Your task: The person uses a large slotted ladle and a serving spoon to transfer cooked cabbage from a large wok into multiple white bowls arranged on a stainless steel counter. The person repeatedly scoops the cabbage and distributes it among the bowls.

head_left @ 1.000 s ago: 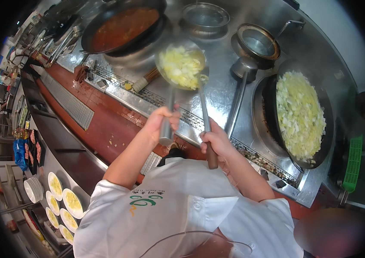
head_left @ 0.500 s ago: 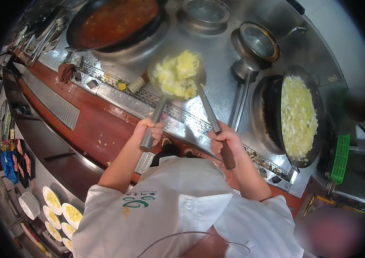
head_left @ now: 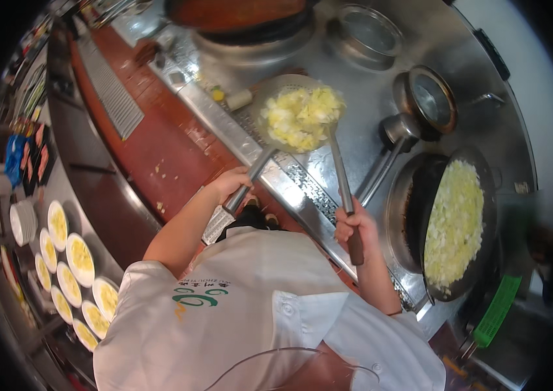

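Note:
My left hand (head_left: 229, 184) is closed round the metal handle of a skimmer (head_left: 278, 91), a wide round perforated scoop. Chopped pale-yellow cabbage (head_left: 299, 120) fills much of its bowl. In my right hand (head_left: 356, 228) is a long-handled ladle (head_left: 341, 171), its brown grip end sticking out below my fist. The ladle's head is at the cabbage on the skimmer's right side, mostly hidden by it. Both tools are held out over the front edge of the steel stove (head_left: 368, 85). A tilted wok (head_left: 483, 264) to the right holds more chopped cabbage (head_left: 453, 221).
Several white plates with yellow food (head_left: 81, 257) and a plate stack (head_left: 24, 221) stand on the left counter. A red-sauce wok (head_left: 244, 14) sits at the back. Two round pots (head_left: 431, 104) (head_left: 371, 31) and another ladle (head_left: 384, 171) rest on the stove. A green plastic strip (head_left: 498, 311) is at right.
My view has turned left, bringing more of the plates into sight. The skimmer and ladle have moved with me, slightly rightward in view, both still gripped, with the cabbage still in the skimmer.

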Tool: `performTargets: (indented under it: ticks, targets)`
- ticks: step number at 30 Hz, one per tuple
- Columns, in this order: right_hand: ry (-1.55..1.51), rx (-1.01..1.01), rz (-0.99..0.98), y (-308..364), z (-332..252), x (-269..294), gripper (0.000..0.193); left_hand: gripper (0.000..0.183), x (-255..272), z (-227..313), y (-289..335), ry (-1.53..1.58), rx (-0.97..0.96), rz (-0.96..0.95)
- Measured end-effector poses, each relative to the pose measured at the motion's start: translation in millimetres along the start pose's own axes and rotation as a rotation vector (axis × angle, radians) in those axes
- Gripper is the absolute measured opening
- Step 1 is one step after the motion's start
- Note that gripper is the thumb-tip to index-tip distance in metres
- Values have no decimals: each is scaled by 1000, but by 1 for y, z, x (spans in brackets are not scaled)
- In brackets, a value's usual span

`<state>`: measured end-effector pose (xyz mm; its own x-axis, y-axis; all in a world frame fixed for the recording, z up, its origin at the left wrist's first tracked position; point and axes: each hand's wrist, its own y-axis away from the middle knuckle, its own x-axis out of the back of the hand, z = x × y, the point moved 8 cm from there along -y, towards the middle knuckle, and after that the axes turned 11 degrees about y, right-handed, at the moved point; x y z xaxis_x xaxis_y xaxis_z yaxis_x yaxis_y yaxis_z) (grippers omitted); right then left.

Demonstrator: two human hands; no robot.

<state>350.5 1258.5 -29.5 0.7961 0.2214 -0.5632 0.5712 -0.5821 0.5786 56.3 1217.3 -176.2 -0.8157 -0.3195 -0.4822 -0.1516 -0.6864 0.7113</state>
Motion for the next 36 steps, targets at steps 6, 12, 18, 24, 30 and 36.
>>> performTargets:
  ticks: [6,12,18,24,30,36]
  targets:
    - [-45,-40,-192,-3,3,-27,64,55,29,-13,73,-66,-312,364]
    - [368,-47,-324,1,8,-90,82,45,77,-78,181,41,-588,712]
    - [403,-405,-744,-14,56,-223,89,39,155,-162,349,-228,-717,1525]
    - [317,-856,-1041,-3,182,-367,90,48,242,-262,524,-325,-358,2196]
    - [718,-955,-1100,0,277,-451,93,28,306,-301,551,-170,-274,1895]
    - [746,-1230,-1050,2,314,-487,95,29,307,-307,569,-104,-510,1868]
